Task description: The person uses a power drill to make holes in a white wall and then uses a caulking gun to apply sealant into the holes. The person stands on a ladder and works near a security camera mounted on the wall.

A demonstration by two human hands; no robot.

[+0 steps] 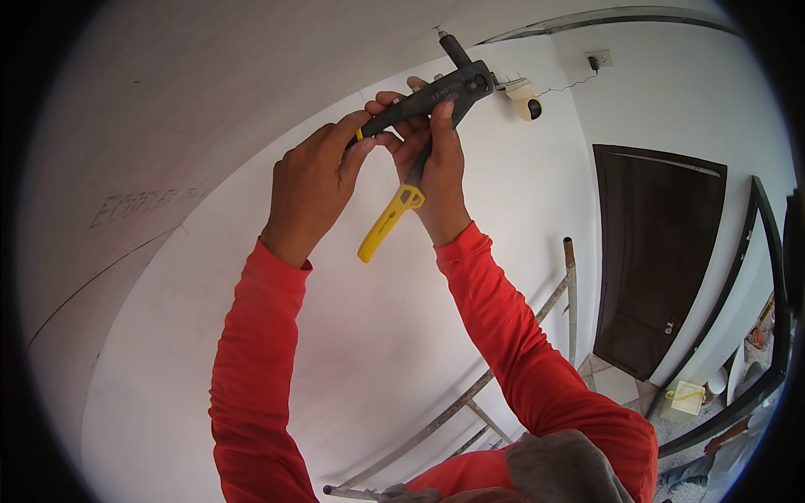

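Overhead, a black hand riveter (423, 96) with yellow grips has its nose raised close to the white ceiling (210, 67), a thin pin at the tip; whether it touches is unclear. My left hand (314, 180) is closed around the end of its upper handle. My right hand (438, 172) holds the tool nearer its head, thumb across the handle and fingers curled behind, partly hidden. The second handle slants down between my hands, its yellow grip (379, 230) hanging free.
Metal scaffolding tubes (570, 310) run below me along the wall. A camera (524, 102) hangs beside a socket (599, 59). At right are a dark door (658, 251), a black-framed opening (780, 277), a pale box (683, 402) and part of what looks like another person (725, 444).
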